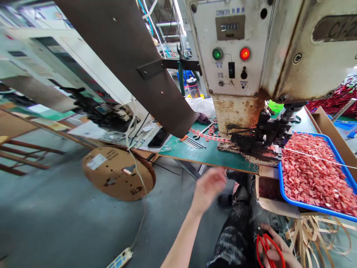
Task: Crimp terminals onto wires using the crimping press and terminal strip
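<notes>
**Scissors low in the right hand, left hand loose before the bench**

A big worn press machine [251,56] fills the top of the view, its panel showing a counter, a green lamp and a lit red lamp. A broad dark brown chute [131,56] slants down from the upper left to end just over the green bench top [200,152]. On the right, a blue tray [346,173] heaped with small red pieces [312,175] sits on a cardboard box, its near edge overhanging the bench front. On the grey floor to the left a round cardboard reel [117,173] lies flat, and a white power strip [121,257] trails a cord near the bottom edge. A strip of red parts [206,136] runs across the bench toward the black tooling at the machine's foot, with thin dark pins [193,142] lying beside it.

The person's left hand [208,188] hangs in the air just in front of the bench edge, blurred, fingers loosely apart and holding nothing. The right hand [275,249] is down at the lower right, beside the knee, fingers closed around red-handled scissors [264,247]; the blades are hidden, so only the handle loops show. Pale paper strips [309,238] hang just beside that hand, under the tray.
</notes>
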A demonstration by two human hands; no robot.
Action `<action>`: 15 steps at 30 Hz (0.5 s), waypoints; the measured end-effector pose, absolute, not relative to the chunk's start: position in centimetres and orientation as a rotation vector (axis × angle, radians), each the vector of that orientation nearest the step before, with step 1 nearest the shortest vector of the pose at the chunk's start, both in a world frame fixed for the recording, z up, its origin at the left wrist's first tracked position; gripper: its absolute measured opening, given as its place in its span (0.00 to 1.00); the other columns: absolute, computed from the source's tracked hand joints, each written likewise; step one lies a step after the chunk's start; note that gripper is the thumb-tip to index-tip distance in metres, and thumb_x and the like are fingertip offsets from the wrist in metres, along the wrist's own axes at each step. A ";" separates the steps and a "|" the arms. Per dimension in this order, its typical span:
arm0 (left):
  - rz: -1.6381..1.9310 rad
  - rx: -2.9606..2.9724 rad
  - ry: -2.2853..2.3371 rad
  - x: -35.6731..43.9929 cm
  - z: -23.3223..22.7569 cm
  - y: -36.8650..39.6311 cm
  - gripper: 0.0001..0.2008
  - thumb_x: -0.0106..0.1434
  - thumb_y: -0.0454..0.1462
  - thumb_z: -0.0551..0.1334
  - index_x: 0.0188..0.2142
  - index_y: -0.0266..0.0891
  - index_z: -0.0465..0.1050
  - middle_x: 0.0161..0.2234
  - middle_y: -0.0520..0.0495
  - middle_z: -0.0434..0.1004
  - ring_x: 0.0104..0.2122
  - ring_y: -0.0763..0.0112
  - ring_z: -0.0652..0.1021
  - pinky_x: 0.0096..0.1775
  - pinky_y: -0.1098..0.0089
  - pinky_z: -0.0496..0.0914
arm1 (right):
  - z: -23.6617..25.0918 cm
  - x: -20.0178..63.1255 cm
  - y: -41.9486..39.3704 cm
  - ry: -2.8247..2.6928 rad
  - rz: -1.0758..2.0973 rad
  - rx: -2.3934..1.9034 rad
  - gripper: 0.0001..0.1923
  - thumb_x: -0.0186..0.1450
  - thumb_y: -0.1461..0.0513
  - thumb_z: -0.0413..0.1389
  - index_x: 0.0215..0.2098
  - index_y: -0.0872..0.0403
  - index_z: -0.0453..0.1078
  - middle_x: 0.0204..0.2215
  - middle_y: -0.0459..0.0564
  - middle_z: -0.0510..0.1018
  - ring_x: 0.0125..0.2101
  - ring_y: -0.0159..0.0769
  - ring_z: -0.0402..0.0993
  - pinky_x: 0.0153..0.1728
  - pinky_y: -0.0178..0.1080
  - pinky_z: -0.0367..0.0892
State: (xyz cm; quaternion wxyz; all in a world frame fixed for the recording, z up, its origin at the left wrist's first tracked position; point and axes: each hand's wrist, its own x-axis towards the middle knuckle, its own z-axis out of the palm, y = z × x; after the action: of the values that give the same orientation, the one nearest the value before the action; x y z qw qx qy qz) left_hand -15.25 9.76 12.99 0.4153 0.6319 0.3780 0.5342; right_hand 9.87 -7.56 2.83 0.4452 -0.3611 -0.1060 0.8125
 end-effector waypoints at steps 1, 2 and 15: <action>1.574 1.314 1.027 -16.1 13.0 12.1 0.15 0.64 0.48 0.69 0.44 0.42 0.78 0.33 0.48 0.78 0.34 0.68 0.80 0.41 0.66 0.76 | 2.6 9.9 -7.4 -0.282 2.011 -0.875 0.37 0.47 0.56 0.76 0.53 0.50 0.74 0.31 0.48 0.80 0.19 0.28 0.71 0.22 0.31 0.63; 1.712 1.094 1.022 -16.9 13.0 14.5 0.17 0.60 0.49 0.71 0.43 0.42 0.78 0.34 0.48 0.79 0.35 0.67 0.80 0.41 0.66 0.75 | 2.3 9.8 -7.1 -0.311 2.023 -0.852 0.38 0.47 0.56 0.76 0.54 0.50 0.74 0.31 0.48 0.80 0.19 0.28 0.71 0.21 0.31 0.63; 1.755 0.763 0.874 -20.5 15.4 26.2 0.15 0.51 0.36 0.74 0.38 0.40 0.75 0.41 0.47 0.83 0.39 0.69 0.81 0.49 0.64 0.74 | -0.3 8.1 -5.3 -0.512 2.054 -0.786 0.35 0.54 0.51 0.74 0.55 0.53 0.71 0.27 0.41 0.70 0.17 0.23 0.65 0.17 0.27 0.60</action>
State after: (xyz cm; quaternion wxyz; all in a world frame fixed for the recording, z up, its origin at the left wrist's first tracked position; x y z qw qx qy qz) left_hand -20.52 26.22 15.43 0.4957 0.3148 0.3608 0.7245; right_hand 8.11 -5.28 -0.26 0.4275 -0.3148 -0.2050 0.8223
